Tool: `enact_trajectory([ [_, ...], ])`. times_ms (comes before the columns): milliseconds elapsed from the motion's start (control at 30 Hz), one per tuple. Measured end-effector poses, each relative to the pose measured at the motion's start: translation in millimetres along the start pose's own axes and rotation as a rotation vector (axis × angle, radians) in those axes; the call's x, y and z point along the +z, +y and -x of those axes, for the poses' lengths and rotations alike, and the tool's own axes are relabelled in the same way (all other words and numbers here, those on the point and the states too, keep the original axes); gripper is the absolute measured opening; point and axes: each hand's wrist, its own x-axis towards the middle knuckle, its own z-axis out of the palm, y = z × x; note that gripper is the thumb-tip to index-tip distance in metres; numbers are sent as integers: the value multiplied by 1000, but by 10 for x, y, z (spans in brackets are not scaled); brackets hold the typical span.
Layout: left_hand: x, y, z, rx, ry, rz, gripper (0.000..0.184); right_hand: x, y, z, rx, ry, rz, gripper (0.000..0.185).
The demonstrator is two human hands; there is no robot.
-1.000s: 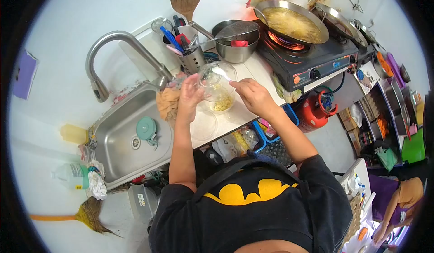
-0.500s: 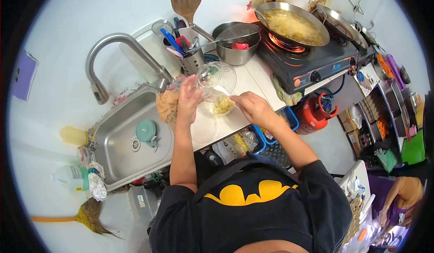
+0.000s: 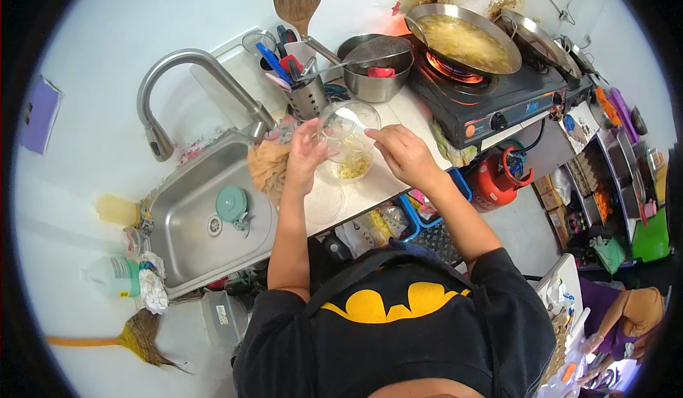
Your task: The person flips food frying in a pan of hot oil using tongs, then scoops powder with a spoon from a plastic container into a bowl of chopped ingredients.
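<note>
My left hand [image 3: 306, 157] grips the side of a clear glass bowl [image 3: 331, 117], tilted over the counter. In my right hand [image 3: 407, 156] is a small white spoon [image 3: 351, 118], its end inside the tilted bowl. Just below sits a second clear bowl with finely chopped pale yellow bits [image 3: 353, 167], which look like minced garlic. A faint clear round rim lies on the counter [image 3: 313, 216] nearer to me. Beside my left wrist a tan cloth [image 3: 268, 170] hangs at the sink edge.
To the left is a steel sink [image 3: 178, 245] with a green strainer [image 3: 231, 204] in it and a tall faucet [image 3: 196, 58]. A utensil holder [image 3: 307, 99] and steel pot [image 3: 377, 86] stand behind. A wok of bubbling oil [image 3: 466, 42] sits over a lit burner. Another person [image 3: 626, 320] works at lower right.
The spoon has moved up into the tilted bowl, where its white end now shows. Both hands have shifted slightly to the right. The other person's arms have moved.
</note>
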Motion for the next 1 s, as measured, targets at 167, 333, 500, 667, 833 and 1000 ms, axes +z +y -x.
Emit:
enact_trajectory([
  [167, -22, 14, -30, 4, 17, 0, 54, 66, -47, 80, -83, -103, -23, 32],
  [333, -21, 20, -15, 11, 51, 45, 55, 36, -21, 110, 15, -2, -15, 30],
  [500, 65, 38, -23, 11, 108, 192, 55, 157, -50, 174, 8, 16, -23, 32],
  [667, 100, 44, -25, 14, 109, 267, 54, 114, -104, 133, 9, 37, -34, 30],
  [833, 123, 28, -35, 28, 127, 302, 52, 130, -53, 162, 10, -19, -84, 29],
  [1000, 118, 43, -10, 1, 78, 285, 51, 112, -60, 120, 25, 20, -88, 28],
])
